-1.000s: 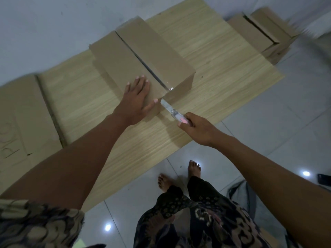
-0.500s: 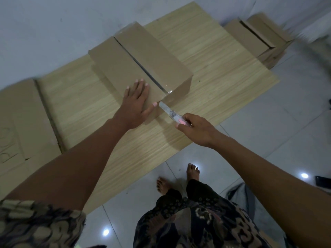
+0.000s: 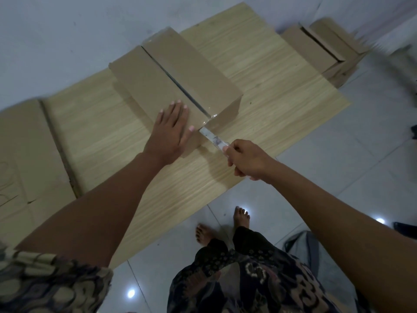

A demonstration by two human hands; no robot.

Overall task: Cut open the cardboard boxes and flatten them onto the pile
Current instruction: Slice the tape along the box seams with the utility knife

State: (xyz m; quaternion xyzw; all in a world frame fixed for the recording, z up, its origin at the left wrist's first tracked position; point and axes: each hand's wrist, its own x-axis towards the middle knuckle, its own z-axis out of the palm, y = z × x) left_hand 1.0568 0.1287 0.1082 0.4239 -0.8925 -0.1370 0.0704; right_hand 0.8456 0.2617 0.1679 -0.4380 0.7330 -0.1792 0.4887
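We have the long brown cardboard box (image 3: 171, 82) lying on the pale wood-grain board (image 3: 270, 91), directly under and beyond our left hand (image 3: 171, 129). That hand lies flat with its fingers straight and lightly spread, palm pressing the near flap just left of the taped centre seam (image 3: 191, 100). Our right hand (image 3: 246, 160) is curled round the handle of the pale-bladed cutter (image 3: 212, 137), whose tip meets the near end of the box where the glossy tape wraps over the edge, just right of our left thumb.

To do this cut well, we judge that the blade should stay shallow and follow the dark seam line, splitting only the tape. The pressing hand should remain left of the seam, thumb drawn back from the blade's path, since it sits very close to the tip now. Firm downward pressure will likely stop the box sliding on the smooth board.

A flattened brown cardboard sheet (image 3: 27, 154) lies well left of our left hand; another brown box (image 3: 320, 50) waits far beyond the right.
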